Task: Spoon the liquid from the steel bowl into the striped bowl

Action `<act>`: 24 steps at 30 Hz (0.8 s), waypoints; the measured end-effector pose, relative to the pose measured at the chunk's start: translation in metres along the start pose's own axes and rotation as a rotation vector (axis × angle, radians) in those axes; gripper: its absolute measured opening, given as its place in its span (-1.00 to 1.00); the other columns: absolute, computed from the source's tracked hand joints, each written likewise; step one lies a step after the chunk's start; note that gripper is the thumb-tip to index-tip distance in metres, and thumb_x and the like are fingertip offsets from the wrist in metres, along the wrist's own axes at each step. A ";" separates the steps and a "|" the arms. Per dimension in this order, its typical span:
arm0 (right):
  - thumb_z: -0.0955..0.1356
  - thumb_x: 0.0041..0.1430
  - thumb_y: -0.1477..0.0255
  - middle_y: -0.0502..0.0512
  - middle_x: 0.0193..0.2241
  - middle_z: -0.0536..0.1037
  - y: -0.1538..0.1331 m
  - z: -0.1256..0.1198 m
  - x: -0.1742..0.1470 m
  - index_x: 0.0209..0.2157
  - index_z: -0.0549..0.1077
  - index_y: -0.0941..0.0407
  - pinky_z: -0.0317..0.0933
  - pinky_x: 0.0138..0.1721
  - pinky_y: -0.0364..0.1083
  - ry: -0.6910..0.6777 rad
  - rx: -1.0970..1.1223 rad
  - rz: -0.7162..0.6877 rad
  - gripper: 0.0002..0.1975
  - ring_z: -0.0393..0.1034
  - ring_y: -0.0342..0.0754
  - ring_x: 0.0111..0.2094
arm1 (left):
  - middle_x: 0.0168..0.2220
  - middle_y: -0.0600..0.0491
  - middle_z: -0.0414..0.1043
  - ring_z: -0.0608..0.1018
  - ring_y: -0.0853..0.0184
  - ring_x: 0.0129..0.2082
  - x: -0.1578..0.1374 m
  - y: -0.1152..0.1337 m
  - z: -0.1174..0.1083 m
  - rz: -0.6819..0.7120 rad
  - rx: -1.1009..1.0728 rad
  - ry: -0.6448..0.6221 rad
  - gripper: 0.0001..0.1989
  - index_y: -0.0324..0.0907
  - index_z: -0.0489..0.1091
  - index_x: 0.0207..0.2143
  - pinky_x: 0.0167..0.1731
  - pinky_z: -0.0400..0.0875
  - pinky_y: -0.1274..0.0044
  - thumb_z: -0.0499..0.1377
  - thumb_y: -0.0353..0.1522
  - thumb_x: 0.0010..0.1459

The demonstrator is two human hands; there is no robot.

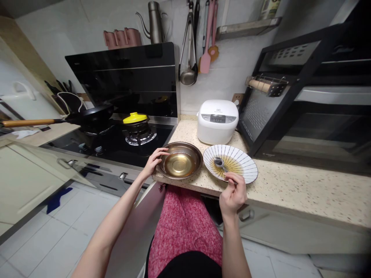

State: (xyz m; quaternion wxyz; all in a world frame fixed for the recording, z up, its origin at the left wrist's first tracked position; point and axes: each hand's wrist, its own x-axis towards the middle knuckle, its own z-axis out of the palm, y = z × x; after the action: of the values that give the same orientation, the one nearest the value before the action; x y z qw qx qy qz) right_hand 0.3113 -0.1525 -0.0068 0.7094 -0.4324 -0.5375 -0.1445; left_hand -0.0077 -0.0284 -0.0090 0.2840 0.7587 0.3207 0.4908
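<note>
With my left hand (153, 162) I touch the left rim of a round metal bowl (198, 159), thumb and fingers apart at its edge. Yellowish clear liquid (179, 165) lies in the bowl. In my right hand (233, 192) a metal spoon (219, 162) is gripped by its handle, fingers curled round it. The spoon's head is over a white oval plate (251, 166) with dark radiating lines, and a thin yellow-brown liquid covers the plate's middle. Bowl and plate stand side by side near the counter's front edge.
Behind the plate stands a white rice cooker (218, 125). A black oven (327, 135) fills the right side. On the stove at left are a pot with a yellow lid (135, 118) and a wok (92, 116) with a wooden handle. A cabinet door (139, 220) hangs ajar below.
</note>
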 end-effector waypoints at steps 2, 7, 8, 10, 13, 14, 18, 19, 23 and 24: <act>0.23 0.47 0.35 0.10 -0.34 0.55 -0.001 0.000 0.000 -0.22 0.46 0.10 0.39 -0.26 -0.04 0.021 -0.001 0.052 -0.77 0.50 -0.03 -0.29 | 0.17 -0.11 0.46 0.41 -0.01 0.23 0.000 0.000 0.000 -0.002 0.004 -0.001 -0.61 -0.17 0.60 -0.06 0.32 0.21 0.11 0.07 -0.38 0.15; 0.24 0.46 0.36 0.09 -0.36 0.54 -0.003 0.000 0.000 -0.25 0.47 0.11 0.38 -0.27 -0.06 0.067 0.007 0.094 -0.77 0.49 -0.05 -0.31 | 0.17 -0.11 0.45 0.41 -0.01 0.23 0.001 0.000 0.000 0.008 0.000 -0.008 -0.62 -0.17 0.60 -0.06 0.31 0.22 0.12 0.07 -0.36 0.16; 0.24 0.46 0.36 0.09 -0.36 0.54 -0.004 0.000 0.000 -0.25 0.47 0.11 0.37 -0.28 -0.06 0.073 0.008 0.099 -0.77 0.49 -0.05 -0.32 | 0.17 -0.11 0.45 0.41 -0.01 0.22 0.001 0.000 -0.001 0.008 0.003 -0.011 -0.62 -0.16 0.60 -0.06 0.30 0.23 0.13 0.07 -0.36 0.16; 0.24 0.46 0.34 0.09 -0.36 0.54 -0.004 0.000 -0.001 -0.25 0.47 0.11 0.37 -0.29 -0.07 0.077 0.009 0.117 -0.76 0.48 -0.05 -0.33 | 0.18 -0.10 0.45 0.41 0.00 0.23 0.001 0.000 -0.001 0.004 0.015 -0.018 -0.61 -0.16 0.60 -0.05 0.31 0.22 0.13 0.06 -0.36 0.17; 0.24 0.47 0.30 0.09 -0.37 0.54 -0.004 0.000 -0.001 -0.26 0.46 0.11 0.36 -0.30 -0.07 0.082 0.011 0.139 -0.74 0.48 -0.05 -0.34 | 0.18 -0.10 0.45 0.41 -0.01 0.23 0.001 0.000 -0.001 0.002 0.025 -0.023 -0.61 -0.16 0.60 -0.05 0.32 0.21 0.13 0.06 -0.36 0.18; 0.24 0.46 0.29 0.09 -0.37 0.54 -0.004 0.000 -0.001 -0.27 0.46 0.11 0.36 -0.30 -0.07 0.084 0.013 0.146 -0.74 0.48 -0.05 -0.34 | 0.18 -0.10 0.45 0.41 -0.01 0.23 0.001 -0.001 -0.001 0.004 0.025 -0.022 -0.61 -0.16 0.60 -0.05 0.32 0.21 0.12 0.06 -0.36 0.18; 0.25 0.46 0.29 0.08 -0.37 0.53 -0.004 0.000 -0.002 -0.27 0.45 0.11 0.35 -0.32 -0.07 0.090 0.032 0.171 -0.74 0.48 -0.05 -0.34 | 0.17 -0.11 0.46 0.42 -0.01 0.22 0.001 -0.001 -0.001 0.010 0.006 -0.014 -0.61 -0.16 0.60 -0.06 0.32 0.21 0.12 0.07 -0.36 0.16; 0.25 0.46 0.29 0.09 -0.36 0.53 -0.003 0.001 -0.003 -0.26 0.45 0.11 0.35 -0.32 -0.08 0.092 0.039 0.175 -0.74 0.48 -0.05 -0.34 | 0.17 -0.11 0.46 0.42 -0.01 0.22 0.001 -0.001 -0.001 0.011 0.001 -0.011 -0.61 -0.16 0.60 -0.06 0.32 0.21 0.12 0.07 -0.37 0.15; 0.25 0.46 0.28 0.09 -0.37 0.53 -0.004 0.001 -0.004 -0.26 0.46 0.11 0.37 -0.33 -0.08 0.097 0.036 0.184 -0.74 0.47 -0.06 -0.37 | 0.18 -0.10 0.46 0.41 -0.01 0.23 0.001 0.000 0.000 0.000 0.007 -0.013 -0.61 -0.16 0.60 -0.06 0.33 0.20 0.11 0.07 -0.36 0.16; 0.25 0.46 0.28 0.08 -0.37 0.53 -0.004 0.001 -0.004 -0.26 0.46 0.11 0.37 -0.33 -0.08 0.096 0.032 0.185 -0.74 0.47 -0.06 -0.37 | 0.18 -0.10 0.46 0.41 -0.01 0.23 0.001 0.000 0.000 -0.001 0.009 -0.013 -0.61 -0.16 0.60 -0.06 0.33 0.20 0.11 0.07 -0.36 0.16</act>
State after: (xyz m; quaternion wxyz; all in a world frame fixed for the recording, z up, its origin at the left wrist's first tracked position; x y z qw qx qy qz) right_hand 0.3068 -0.1550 -0.0082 0.7516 -0.4614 -0.4626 -0.0904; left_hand -0.0076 -0.0280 -0.0080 0.2829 0.7631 0.3212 0.4842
